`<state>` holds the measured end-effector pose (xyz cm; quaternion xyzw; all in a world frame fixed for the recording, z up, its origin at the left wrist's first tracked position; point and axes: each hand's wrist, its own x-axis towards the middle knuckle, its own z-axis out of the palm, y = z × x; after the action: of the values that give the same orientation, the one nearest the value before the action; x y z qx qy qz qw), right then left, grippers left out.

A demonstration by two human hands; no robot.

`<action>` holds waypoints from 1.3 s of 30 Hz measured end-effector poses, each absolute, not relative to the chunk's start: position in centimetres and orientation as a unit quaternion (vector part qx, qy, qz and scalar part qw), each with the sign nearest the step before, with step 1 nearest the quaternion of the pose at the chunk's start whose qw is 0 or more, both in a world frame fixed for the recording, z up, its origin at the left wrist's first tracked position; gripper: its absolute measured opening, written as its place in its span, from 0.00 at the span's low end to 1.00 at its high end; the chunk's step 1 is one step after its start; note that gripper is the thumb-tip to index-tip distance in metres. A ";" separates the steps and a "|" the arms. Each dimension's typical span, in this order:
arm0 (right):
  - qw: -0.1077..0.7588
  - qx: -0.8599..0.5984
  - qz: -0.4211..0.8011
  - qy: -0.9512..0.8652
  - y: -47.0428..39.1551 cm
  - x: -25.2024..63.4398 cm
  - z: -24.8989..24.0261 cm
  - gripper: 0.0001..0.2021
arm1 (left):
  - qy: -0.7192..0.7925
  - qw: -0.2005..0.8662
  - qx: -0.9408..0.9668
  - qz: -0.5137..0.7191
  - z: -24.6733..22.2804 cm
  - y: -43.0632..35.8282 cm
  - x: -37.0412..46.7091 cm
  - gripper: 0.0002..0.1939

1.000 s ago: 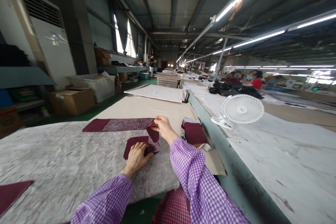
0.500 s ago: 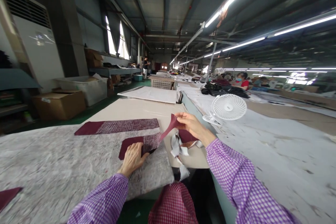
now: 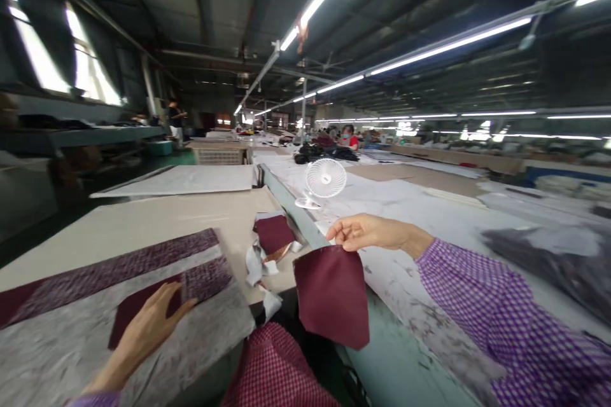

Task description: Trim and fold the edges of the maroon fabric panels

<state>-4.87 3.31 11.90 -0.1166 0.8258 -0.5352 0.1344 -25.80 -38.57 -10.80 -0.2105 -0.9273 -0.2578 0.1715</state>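
Note:
My right hand [image 3: 370, 232] pinches the top edge of a maroon fabric piece [image 3: 333, 299], which hangs down flat over the gap between the tables. My left hand [image 3: 151, 321] lies with its fingers spread on a second maroon piece [image 3: 138, 305] on the grey mottled board. The far end of that piece shows a pale speckled patch [image 3: 207, 278]. Behind it on the board lies a long strip [image 3: 138, 264], part plain maroon and part speckled. Between my hands, a small maroon patch [image 3: 274, 233] rests with torn white backing scraps [image 3: 255, 264] on the beige board.
A white fan [image 3: 325, 178] stands on the long paper-covered table [image 3: 420, 203] to the right. Dark cloth [image 3: 324, 152] is heaped behind it. A person in red [image 3: 350, 138] sits further back, and another person [image 3: 175, 121] stands at the far left.
My right hand has moved right, off the board, and the maroon piece now hangs full-face from it. My left hand stays on the other piece. The view has turned right.

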 end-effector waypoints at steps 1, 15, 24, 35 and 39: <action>0.148 -0.123 -0.523 0.830 3.5 -3.9 12.0 0.19 | -0.919 0.155 -0.217 -0.291 -10.0 -37.7 -25.2 0.31; 0.193 -0.123 -0.453 0.861 3.6 2.5 11.5 0.16 | -0.584 -0.358 -0.413 -0.601 2.9 -18.4 -6.0 0.24; 0.101 -0.029 -0.556 0.824 4.7 4.8 10.2 0.13 | -0.521 -0.424 -0.300 -0.678 1.9 -17.9 -5.9 0.21; 0.098 -0.009 -0.530 0.842 3.6 5.7 9.8 0.27 | -0.468 -0.434 -0.249 -0.728 1.4 -19.1 -6.2 0.19; 0.082 0.014 -0.566 0.820 1.7 4.9 9.0 0.38 | -0.473 -0.404 -0.247 -0.743 0.3 -19.2 -6.6 0.18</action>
<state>4.91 1.71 8.95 0.0141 0.8204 -0.5657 0.0819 -6.61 -19.24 0.32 -0.2469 -0.4727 -0.7433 -0.4038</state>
